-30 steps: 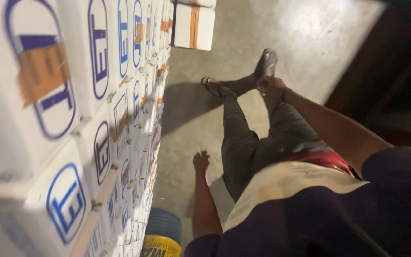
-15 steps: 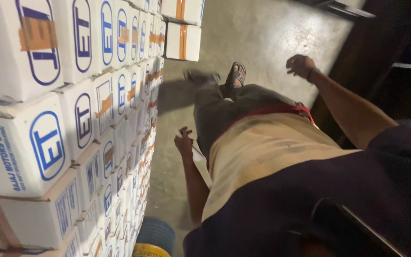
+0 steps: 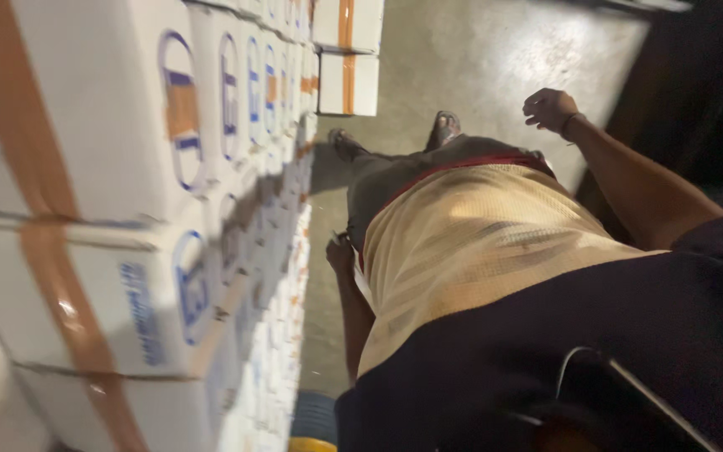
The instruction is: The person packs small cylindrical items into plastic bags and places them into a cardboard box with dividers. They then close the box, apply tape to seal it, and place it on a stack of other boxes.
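- At about nine o'clock in the view, a tall wall of white cardboard boxes with brown tape and blue round marks (image 3: 127, 167) fills the whole side.
- The left hand (image 3: 340, 254) hangs low, near seven o'clock from the middle, just beside the wall of boxes but not touching it.
- Its fingers are bent in a little and hold nothing; how wide its grip is, I cannot tell, because it is dark and blurry there.
- The right hand (image 3: 551, 110) is up at about one o'clock, out in the air, well apart from the boxes.
- Its fingers curl in loosely and its grip holds nothing.
- Two more white taped boxes (image 3: 348, 59) sit stacked on the grey concrete floor (image 3: 479, 67) at about eleven o'clock.
- The person's two feet in sandals (image 3: 443, 127) stand on the floor near twelve o'clock, close to those two boxes.
- The person wears a pale yellow mesh shirt (image 3: 470, 251) and grey trousers (image 3: 387, 180).
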The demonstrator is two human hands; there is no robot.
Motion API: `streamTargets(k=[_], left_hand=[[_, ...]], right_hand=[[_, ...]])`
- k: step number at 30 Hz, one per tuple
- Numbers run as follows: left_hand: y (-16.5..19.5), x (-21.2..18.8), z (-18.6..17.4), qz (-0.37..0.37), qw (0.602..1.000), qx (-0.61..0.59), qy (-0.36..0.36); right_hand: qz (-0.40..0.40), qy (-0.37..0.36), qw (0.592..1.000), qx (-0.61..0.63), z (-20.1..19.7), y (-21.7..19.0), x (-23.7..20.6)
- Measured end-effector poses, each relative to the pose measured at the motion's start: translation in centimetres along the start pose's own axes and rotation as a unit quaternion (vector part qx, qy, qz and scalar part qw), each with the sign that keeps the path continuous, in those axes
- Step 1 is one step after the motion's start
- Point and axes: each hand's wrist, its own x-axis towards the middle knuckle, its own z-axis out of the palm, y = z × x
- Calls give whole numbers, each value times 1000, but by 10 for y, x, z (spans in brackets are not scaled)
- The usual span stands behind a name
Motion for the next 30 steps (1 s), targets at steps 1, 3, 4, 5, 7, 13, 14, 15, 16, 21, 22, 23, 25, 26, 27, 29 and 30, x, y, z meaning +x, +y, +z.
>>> streamTargets(k=[1,3,4,5,7,13,14,15,16,21,22,23,25,26,27,29,30], left_hand=[[-3,9,-14,2,1000,20,-10],[-12,27,-41,-7,999,36,-17],[-17,36,-52,-14,999,29,-11],[-21,44,-62,-23,999,22,-5],[-25,63,-76,-32,997,-54,-51],[13,129,-78,150,973,155,-81],[29,138,-76,215,946,239,-39],[42,147,-73,205,955,211,-44],[55,156,-69,193,963,181,-54],[143,171,-35,193,957,155,-154],[163,171,-24,169,969,64,-171],[183,168,-11,142,972,-28,-186],[225,159,21,122,974,-69,-176],[247,151,41,113,973,-89,-179],[269,143,63,148,966,-68,-200],[316,117,111,266,942,15,-206],[339,102,134,362,907,29,-213]], right_hand=[[8,15,1000,0,9,-2,3],[-9,16,1000,11,25,-3,10],[-18,16,1000,15,32,-1,12],[-11,17,999,31,38,2,13],[-2,21,998,66,47,14,9],[76,100,978,165,80,75,-53],[102,112,973,175,87,83,-66],[83,94,973,196,94,91,-79],[65,76,972,213,99,98,-90],[169,106,969,145,85,127,-108],[169,106,958,205,75,132,-105],[167,106,944,265,61,138,-102],[165,106,924,329,31,149,-90],[171,111,921,333,11,156,-86],[185,122,915,337,-9,163,-83],[164,139,911,352,-55,178,-79],[150,164,906,360,-81,187,-80]])
